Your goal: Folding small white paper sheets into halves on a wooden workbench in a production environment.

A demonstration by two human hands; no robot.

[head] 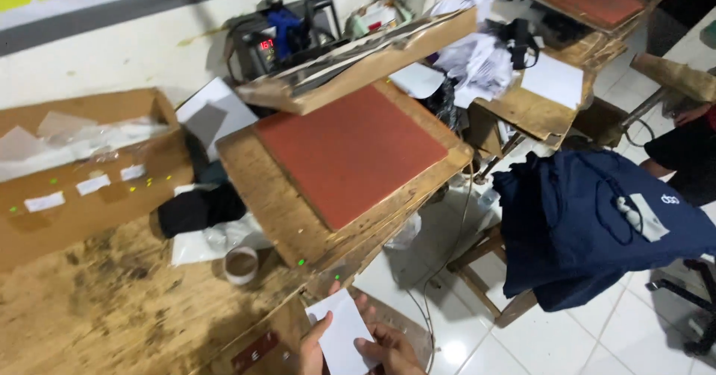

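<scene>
White tiled floor [477, 345], worn wooden workbench [97, 308], pale wall [112, 47] with grey and yellow stripes

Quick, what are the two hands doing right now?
Left hand: closed on the white sheet of paper, gripping its left edge.
Right hand: closed on the same sheet, at its lower right.

Tape roll [241, 264] left of press pad [350, 151]

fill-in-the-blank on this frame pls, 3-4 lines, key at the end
1. Both hands, left hand and right hand, hold a sheet of ____ paper.
2. The pad on the open heat press is ____ in colour.
3. The dark blue garments are draped over a ____.
4. The tape roll lies on the wooden ____.

Missing words: white; red; stool; table
</scene>
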